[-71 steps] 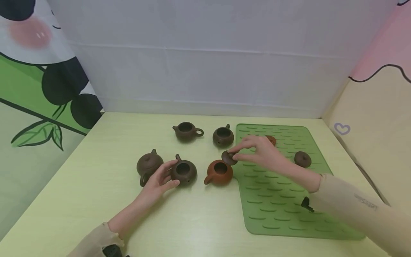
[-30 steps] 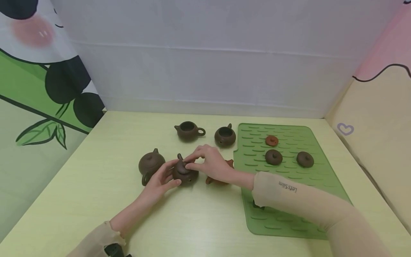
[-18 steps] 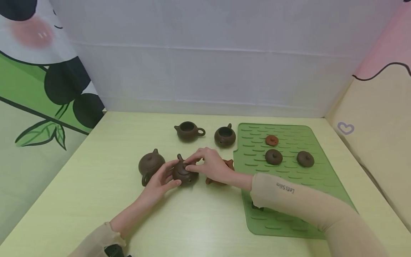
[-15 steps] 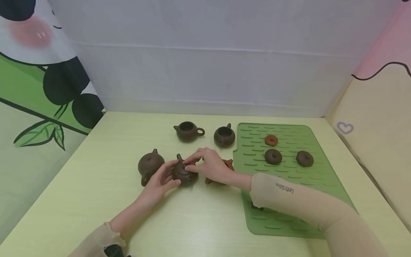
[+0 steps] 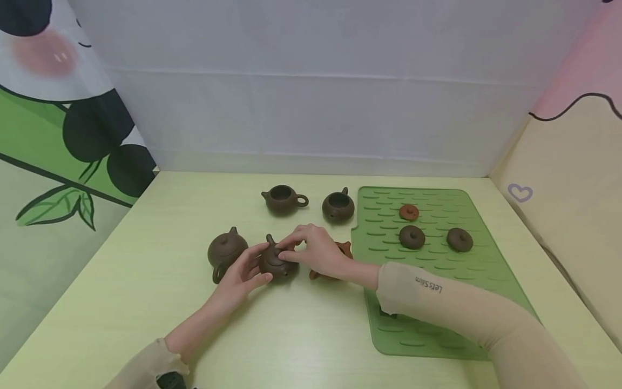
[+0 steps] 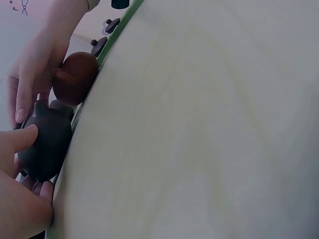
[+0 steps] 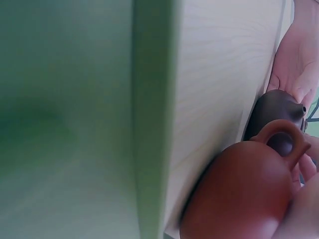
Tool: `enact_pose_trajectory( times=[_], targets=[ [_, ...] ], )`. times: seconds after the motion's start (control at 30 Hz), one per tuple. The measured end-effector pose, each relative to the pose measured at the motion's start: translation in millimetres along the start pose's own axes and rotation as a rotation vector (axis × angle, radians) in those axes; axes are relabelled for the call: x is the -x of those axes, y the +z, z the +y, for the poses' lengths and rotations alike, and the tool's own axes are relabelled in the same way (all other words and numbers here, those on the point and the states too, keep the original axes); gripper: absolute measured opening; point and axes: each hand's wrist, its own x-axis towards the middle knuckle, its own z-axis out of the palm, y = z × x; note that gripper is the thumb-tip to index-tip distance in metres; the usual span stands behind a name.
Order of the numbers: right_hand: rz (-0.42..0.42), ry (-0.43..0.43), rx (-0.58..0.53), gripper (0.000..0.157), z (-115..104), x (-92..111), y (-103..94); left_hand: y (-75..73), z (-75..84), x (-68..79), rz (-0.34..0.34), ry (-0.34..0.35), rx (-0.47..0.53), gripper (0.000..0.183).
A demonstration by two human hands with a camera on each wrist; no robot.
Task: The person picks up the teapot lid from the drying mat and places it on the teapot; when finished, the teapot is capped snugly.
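Note:
My left hand (image 5: 240,275) grips a small dark brown teapot (image 5: 279,269) from its left side, thumb in front and fingers behind. Over that pot's mouth sits a dark lid (image 5: 271,257); my right hand (image 5: 318,251) pinches it at the top, and the fingers cover part of it. In the left wrist view the same teapot (image 6: 47,142) stands on the table between both hands. A reddish-brown teapot (image 5: 346,249) is partly hidden under my right hand; its handle and body (image 7: 239,191) show large in the right wrist view.
A lidded dark teapot (image 5: 227,249) stands close left of my left hand. Two lidless dark teapots, one (image 5: 282,205) and another (image 5: 338,212), are behind. The green mat (image 5: 403,335) at right bears a reddish lid (image 5: 408,212) and two dark lids, one (image 5: 412,237) beside another (image 5: 459,240).
My right hand has carried the dark lid leftward from above the reddish teapot onto the dark teapot's mouth. Over the last second both hands have stayed nearly still; the left keeps its grip.

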Motion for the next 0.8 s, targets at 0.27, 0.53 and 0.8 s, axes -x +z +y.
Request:
enact_pose_trajectory(
  times=[0.27,0.53,0.8],
  targets=[
    [-0.102,-0.042,0.03,0.029,-3,-3,-11.3,-0.8,-0.6,-1.0,-0.003,-0.006,-0.006,0.066],
    [-0.093,-0.091,0.054,0.039,4,1,-36.7,0.1,7.2,-1.4,0.01,0.011,-0.073,0.064],
    [0.046,-0.065,0.044,0.036,15,7,-76.8,4.3,24.8,5.5,0.051,0.0,-0.225,0.058]
  ],
)
